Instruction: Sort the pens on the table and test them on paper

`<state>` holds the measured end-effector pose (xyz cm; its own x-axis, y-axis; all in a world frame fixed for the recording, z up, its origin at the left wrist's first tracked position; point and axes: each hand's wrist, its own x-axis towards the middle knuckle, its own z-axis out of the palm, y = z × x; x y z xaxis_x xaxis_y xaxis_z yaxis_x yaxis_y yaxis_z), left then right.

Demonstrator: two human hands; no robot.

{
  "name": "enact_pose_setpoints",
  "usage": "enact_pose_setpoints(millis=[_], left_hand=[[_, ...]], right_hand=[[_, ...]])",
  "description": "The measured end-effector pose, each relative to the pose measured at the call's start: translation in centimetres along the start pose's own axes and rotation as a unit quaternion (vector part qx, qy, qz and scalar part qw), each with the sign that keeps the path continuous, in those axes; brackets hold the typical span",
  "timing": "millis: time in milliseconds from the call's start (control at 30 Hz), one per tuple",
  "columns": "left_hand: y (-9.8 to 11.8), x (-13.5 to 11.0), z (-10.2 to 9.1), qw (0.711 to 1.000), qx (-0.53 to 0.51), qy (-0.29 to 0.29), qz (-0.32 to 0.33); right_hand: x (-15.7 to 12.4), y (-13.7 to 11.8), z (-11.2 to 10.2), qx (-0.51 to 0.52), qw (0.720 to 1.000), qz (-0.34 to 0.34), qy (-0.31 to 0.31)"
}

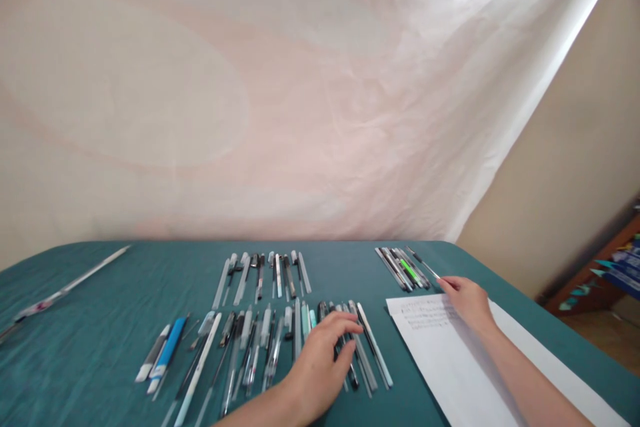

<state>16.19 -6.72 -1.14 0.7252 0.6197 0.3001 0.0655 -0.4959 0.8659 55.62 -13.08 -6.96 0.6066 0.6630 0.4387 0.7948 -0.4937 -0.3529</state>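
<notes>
My right hand (465,300) pinches the near end of a slim pen (424,263) with a dark tip part, which points away to the upper left. Under that wrist lies a white sheet of paper (440,353) with handwritten lines at its top. Beside the pen sits a small group of pens (395,270), one of them bright green. My left hand (325,360) hovers over or rests on the right part of the front row of pens (250,340), fingers bent and thumb apart. Whether it touches a pen I cannot tell; it hides several of them.
Another row of pens and caps (277,277) lies farther back on the green tablecloth (340,267). A blue-and-white pen-like item (169,350) is at front left. One long white stick (85,283) lies at far left. A pale curtain (300,113) hangs behind the table.
</notes>
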Motion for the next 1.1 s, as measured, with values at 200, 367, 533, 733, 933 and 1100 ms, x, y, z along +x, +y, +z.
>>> enact_pose_setpoints(millis=[200,367,533,733,933,1100], left_hand=[[-0.3,0.1,0.1,1.000,0.005,0.001,-0.006],[-0.4,0.0,0.2,1.000,-0.006,0.005,-0.006],[-0.5,0.2,0.3,0.997,-0.068,0.014,-0.024],[-0.7,1.2,-0.3,0.990,-0.122,0.050,-0.047],[-1.1,1.3,-0.8,0.995,-0.034,0.093,-0.028],[-1.4,1.0,-0.4,0.995,-0.027,0.093,-0.021]], right_hand=[[0.2,0.0,1.4,-0.025,1.000,-0.017,-0.009],[0.1,-0.1,1.8,-0.035,0.999,-0.031,-0.018],[-0.1,-0.3,1.8,-0.029,0.999,-0.037,-0.015],[0.1,-2.8,-0.6,0.008,0.999,-0.032,0.021],[-2.1,-11.4,-3.7,0.147,0.981,-0.075,-0.102],[-6.9,-17.5,-4.0,0.178,0.936,-0.149,-0.265]])
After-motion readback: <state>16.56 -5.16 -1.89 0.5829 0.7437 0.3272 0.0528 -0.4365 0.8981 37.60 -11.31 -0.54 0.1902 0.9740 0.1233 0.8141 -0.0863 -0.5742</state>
